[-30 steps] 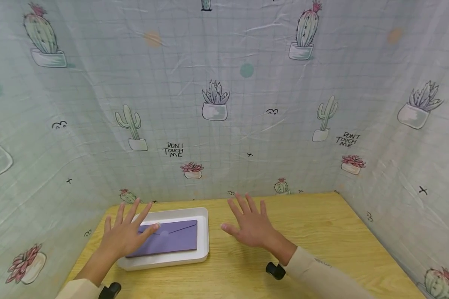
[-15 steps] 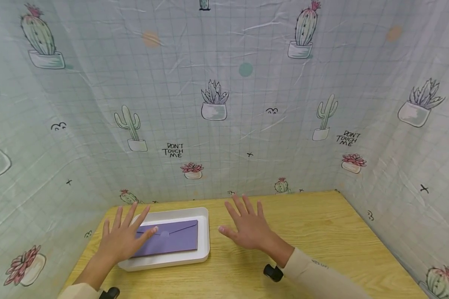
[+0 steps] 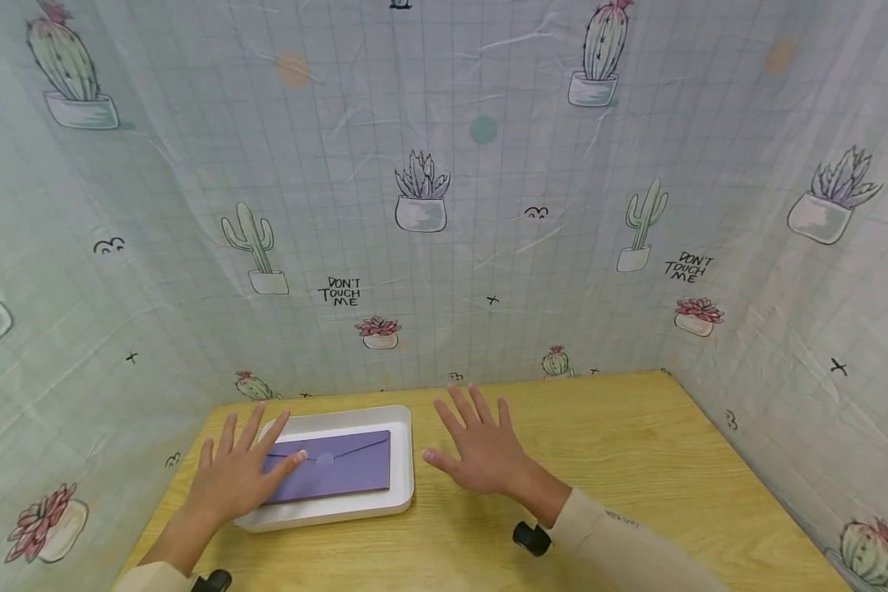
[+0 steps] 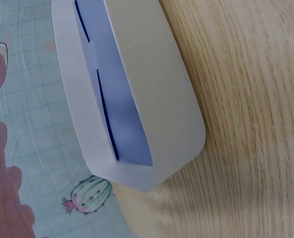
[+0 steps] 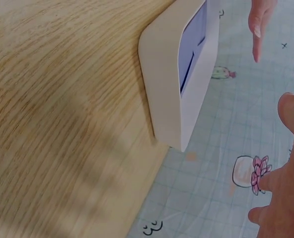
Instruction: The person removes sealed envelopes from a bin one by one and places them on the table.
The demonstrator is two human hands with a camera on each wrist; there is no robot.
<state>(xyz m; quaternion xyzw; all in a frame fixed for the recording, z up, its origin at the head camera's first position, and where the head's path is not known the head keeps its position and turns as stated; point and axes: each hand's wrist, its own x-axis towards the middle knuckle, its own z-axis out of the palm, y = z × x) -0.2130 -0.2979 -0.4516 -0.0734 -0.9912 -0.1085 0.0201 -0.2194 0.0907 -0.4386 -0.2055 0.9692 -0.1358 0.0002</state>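
Observation:
A purple envelope (image 3: 340, 470) lies flap side up in a shallow white tray (image 3: 402, 499) on the left part of the table. A pale round seal sits at the middle of its flap. My left hand (image 3: 229, 477), fingers spread, is held over the tray's left end and hides that part of it; in the left wrist view the hand stands apart from the tray (image 4: 162, 99). To the right of the tray my right hand (image 3: 484, 456) hovers with its fingers spread and holds nothing. The right wrist view shows the tray (image 5: 162, 79) beyond the table surface.
The yellow wood-grain table (image 3: 636, 477) reaches back to a hanging cloth (image 3: 488, 247) printed with cacti, which encloses it at the back and both sides. A black wrist camera (image 3: 531, 538) is strapped under the right wrist, another (image 3: 213, 581) under the left.
Both spread hands have drifted slightly to the left in the head view, the right one a little more. The tray and envelope stay in place on the table.

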